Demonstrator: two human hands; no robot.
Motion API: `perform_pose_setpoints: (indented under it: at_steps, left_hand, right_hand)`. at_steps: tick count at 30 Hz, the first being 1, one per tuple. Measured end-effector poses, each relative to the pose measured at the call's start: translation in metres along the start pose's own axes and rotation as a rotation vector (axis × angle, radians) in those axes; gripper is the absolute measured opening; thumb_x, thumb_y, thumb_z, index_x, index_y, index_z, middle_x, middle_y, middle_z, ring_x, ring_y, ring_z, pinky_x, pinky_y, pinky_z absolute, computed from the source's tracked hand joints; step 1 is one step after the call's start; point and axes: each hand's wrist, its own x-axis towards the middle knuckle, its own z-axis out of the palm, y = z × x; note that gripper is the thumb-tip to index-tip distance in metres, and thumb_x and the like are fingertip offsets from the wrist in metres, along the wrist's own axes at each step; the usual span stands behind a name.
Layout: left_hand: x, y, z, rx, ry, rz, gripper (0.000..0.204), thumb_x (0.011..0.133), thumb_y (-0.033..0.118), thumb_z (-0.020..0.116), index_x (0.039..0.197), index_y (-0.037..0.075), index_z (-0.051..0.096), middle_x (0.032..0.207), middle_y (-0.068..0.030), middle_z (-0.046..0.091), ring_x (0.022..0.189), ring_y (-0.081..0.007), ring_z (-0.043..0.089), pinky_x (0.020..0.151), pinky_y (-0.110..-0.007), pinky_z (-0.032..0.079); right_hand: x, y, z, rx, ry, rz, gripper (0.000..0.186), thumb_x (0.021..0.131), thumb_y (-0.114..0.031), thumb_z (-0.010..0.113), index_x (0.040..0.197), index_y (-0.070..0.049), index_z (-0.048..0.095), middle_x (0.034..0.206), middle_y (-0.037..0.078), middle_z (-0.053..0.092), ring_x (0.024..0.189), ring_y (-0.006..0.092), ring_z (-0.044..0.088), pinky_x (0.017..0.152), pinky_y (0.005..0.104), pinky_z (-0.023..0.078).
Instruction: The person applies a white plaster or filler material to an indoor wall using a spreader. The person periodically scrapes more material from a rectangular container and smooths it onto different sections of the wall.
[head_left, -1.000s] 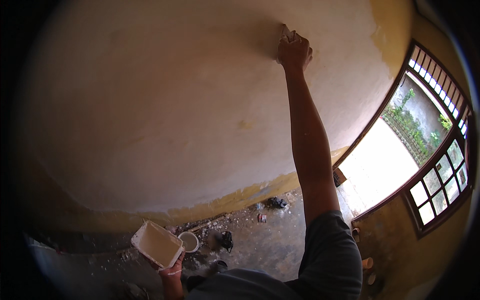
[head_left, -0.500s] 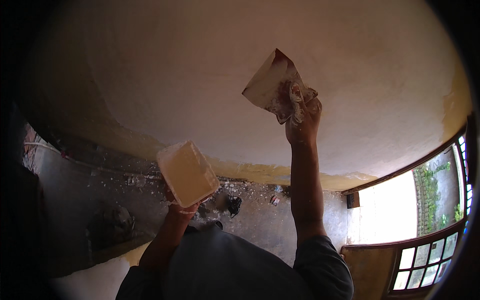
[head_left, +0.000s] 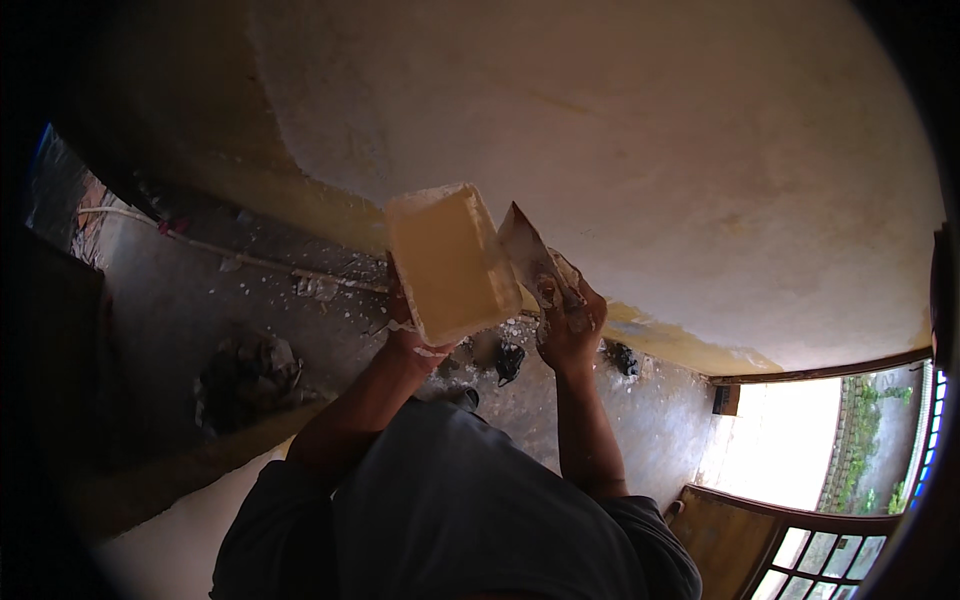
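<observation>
My left hand is closed around a rectangular tub of pale beige paste, its rim crusted with white. My right hand grips a wide flat scraper smeared with filler, its blade at the tub's right side; I cannot tell whether the two touch. White residue streaks both hands. Above and ahead is a wall with a broad pale coat over yellow paint, which shows along its lower band.
Concrete floor speckled with white bits, a long pipe, dark plastic bags and a dark heap lie below. A bright open doorway and a paned window are at the right.
My right hand has come down off the wall with the scraper, beside the tub. My left hand has lifted the tub up and to the right. The view has shifted.
</observation>
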Motion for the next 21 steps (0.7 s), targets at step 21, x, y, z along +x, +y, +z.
perform_pose_setpoints:
  at_steps: [21]
  left_hand:
    - [0.021, 0.032, -0.004, 0.138, -0.011, 0.018, 0.061, 0.091, 0.049, 0.054, 0.139, 0.013, 0.041, 0.134, -0.0112, 0.052, 0.121, -0.0296, 0.054, 0.099, -0.053, 0.047]
  right_hand:
    - [0.124, -0.068, 0.054, -0.571, -0.544, -0.329, 0.025, 0.081, -0.015, 0.066, 0.095, 0.004, 0.058, 0.079, 0.026, 0.064, 0.075, 0.0368, 0.066, 0.07, 0.0397, 0.054]
